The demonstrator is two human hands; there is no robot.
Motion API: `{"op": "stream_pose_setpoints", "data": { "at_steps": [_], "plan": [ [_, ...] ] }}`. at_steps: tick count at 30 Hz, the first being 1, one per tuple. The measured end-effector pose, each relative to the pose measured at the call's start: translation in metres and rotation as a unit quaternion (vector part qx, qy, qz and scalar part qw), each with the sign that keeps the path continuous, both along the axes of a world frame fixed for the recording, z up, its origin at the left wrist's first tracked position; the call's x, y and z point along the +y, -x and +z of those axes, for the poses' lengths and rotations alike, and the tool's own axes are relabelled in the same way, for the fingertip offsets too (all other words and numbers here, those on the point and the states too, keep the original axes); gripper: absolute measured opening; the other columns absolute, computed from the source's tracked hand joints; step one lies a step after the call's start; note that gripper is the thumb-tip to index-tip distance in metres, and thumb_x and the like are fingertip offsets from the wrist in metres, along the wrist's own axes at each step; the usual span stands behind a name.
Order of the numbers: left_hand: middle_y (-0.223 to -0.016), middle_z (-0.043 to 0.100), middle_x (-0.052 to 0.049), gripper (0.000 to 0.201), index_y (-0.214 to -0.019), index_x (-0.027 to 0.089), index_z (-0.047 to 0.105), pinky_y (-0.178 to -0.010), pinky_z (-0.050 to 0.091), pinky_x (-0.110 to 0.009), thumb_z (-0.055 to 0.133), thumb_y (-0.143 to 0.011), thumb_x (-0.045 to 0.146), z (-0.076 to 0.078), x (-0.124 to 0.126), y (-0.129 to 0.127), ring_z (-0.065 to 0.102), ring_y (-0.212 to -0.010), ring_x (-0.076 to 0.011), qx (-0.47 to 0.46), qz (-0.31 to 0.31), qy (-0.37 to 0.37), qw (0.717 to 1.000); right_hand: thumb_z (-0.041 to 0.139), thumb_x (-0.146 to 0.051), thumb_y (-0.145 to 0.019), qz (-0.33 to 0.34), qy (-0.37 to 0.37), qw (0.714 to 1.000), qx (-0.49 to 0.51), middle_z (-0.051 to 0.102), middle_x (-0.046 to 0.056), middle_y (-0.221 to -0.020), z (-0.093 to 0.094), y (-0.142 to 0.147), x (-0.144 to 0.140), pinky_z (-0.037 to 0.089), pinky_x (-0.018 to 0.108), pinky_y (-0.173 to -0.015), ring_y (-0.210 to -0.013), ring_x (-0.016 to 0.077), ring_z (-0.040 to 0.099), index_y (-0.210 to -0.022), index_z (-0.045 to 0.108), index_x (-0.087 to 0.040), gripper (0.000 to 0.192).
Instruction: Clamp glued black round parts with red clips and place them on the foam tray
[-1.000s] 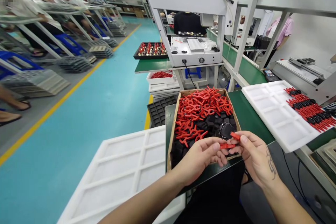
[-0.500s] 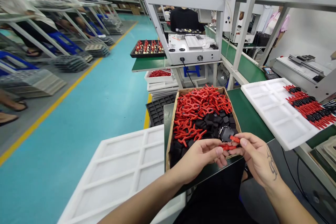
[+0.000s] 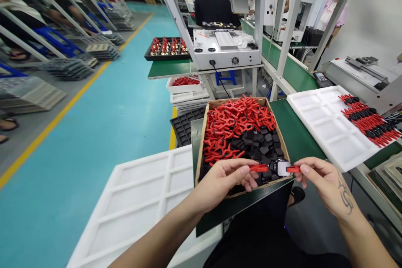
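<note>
My left hand is closed around the handles of a red spring clamp, which points right. My right hand pinches a second red spring clamp. That one grips a small square black piece with a pale face, between my two hands. Both hands hover over the near edge of a cardboard box. Inside the box lie a heap of red spring clamps and many loose black square pieces.
To the right, a white divided tray holds rows of red clamps with black pieces. Another white tray lies lower left. A white machine stands ahead, a black tray beside it. People sit behind the machine and at left.
My hands have moved apart, the left one leftward and the right one rightward. The piece in the right hand's clamp has turned from its dark side to its pale face.
</note>
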State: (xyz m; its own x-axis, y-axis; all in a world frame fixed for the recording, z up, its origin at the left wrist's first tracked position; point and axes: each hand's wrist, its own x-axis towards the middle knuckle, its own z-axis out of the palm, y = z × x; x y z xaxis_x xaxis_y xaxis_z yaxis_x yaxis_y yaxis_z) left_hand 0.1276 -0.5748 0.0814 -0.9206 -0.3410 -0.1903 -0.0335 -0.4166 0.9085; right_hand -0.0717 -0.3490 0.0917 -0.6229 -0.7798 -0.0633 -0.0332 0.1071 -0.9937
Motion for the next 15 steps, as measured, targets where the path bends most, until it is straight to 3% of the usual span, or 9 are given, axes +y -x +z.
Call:
{"op": "stream_pose_setpoints", "data": {
  "at_steps": [15],
  "plan": [
    [-0.086,0.083,-0.01,0.042,-0.114,0.013,0.083,-0.069,0.061,-0.028,0.085,-0.092,0.048,-0.003,0.001,-0.001,0.077,-0.069,-0.0171,0.005,-0.024,0.001,1.0,0.081,-0.057,-0.09,-0.01,-0.058,0.998,0.022,0.081,0.007,-0.08,0.01,-0.015,-0.015,0.061,0.029,-0.066,-0.069,0.0187,0.071,-0.101,0.085,-0.021,0.038]
  ]
}}
